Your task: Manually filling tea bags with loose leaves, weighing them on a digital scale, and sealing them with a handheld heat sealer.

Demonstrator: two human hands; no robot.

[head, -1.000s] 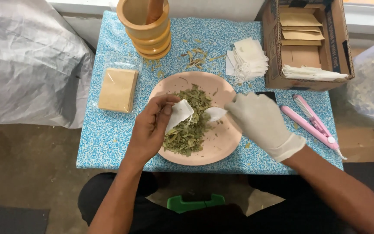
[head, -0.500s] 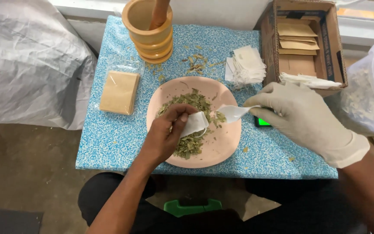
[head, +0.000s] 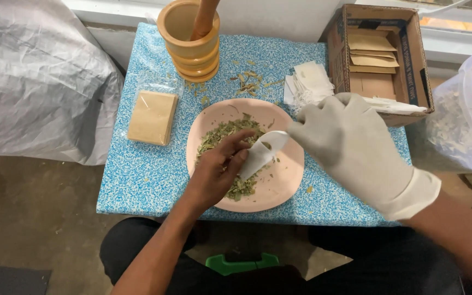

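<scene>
Closest in, a green stool edge (head: 240, 264) between dark-clothed knees, below both hands. Just above, the bare left hand (head: 219, 175), fingers curled and pinching the lower edge of a small white filter bag (head: 260, 155), resting on the heap of dried green leaves (head: 230, 158) — low, likely so the bag mouth stays close to the leaves. To its right, the gloved right hand (head: 350, 147), fingers bent toward the bag's upper lip, touching or holding it; exact grip hidden behind the glove, apparently spreading the mouth open. Beneath both, a pink plate (head: 279, 191) keeping loose leaf together on the blue speckled tabletop (head: 137, 180). Left of the left hand, a clear packet of tan squares (head: 152, 116), lying flat. Beyond the right hand, a stack of white bags (head: 310, 82), within easy reach, and loose leaf scraps (head: 249, 81) scattered. Farther off, a wooden mortar (head: 189, 41) with pestle (head: 204, 16) leaning inside. Far right, a cardboard box (head: 378, 60) of tan envelopes, and a clear tub (head: 465, 114) holding more leaves. Far left, a grey plastic sheet (head: 34, 82).
</scene>
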